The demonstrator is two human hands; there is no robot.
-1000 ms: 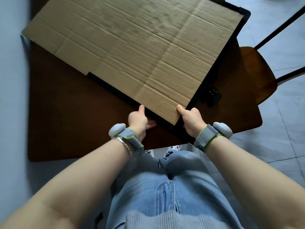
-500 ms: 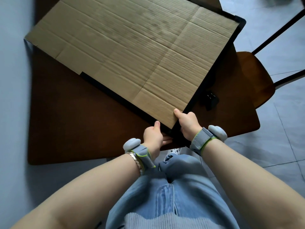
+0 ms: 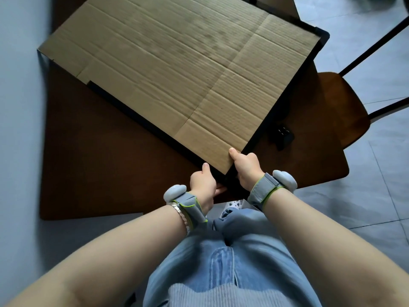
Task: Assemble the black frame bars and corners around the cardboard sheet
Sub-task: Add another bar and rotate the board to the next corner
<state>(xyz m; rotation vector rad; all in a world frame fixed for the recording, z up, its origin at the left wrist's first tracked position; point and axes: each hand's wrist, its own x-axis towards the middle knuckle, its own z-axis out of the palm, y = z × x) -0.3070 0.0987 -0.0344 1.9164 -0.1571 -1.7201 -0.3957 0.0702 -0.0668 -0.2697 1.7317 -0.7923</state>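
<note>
A large brown cardboard sheet (image 3: 177, 69) lies diagonally on the dark wooden table (image 3: 99, 173). Black frame bars run along its near-left edge (image 3: 137, 122) and its right edge (image 3: 285, 94), with a black corner piece (image 3: 322, 35) fitted at the far right. At the sheet's nearest corner, my left hand (image 3: 202, 185) grips the end of the near-left bar, thumb up. My right hand (image 3: 245, 167) holds the near corner of the cardboard and the right bar's end, thumb pressed on the sheet. The corner joint under my hands is hidden.
A small loose black piece (image 3: 283, 135) lies on the table right of the frame. A brown chair seat (image 3: 340, 107) with black legs stands at the right. A pale wall (image 3: 17, 129) borders the left. My jeans-clad legs are below the table's near edge.
The sheet with its bars has slid toward me and to the right, and both hands moved with its near corner. My left hand came closer to my right hand.
</note>
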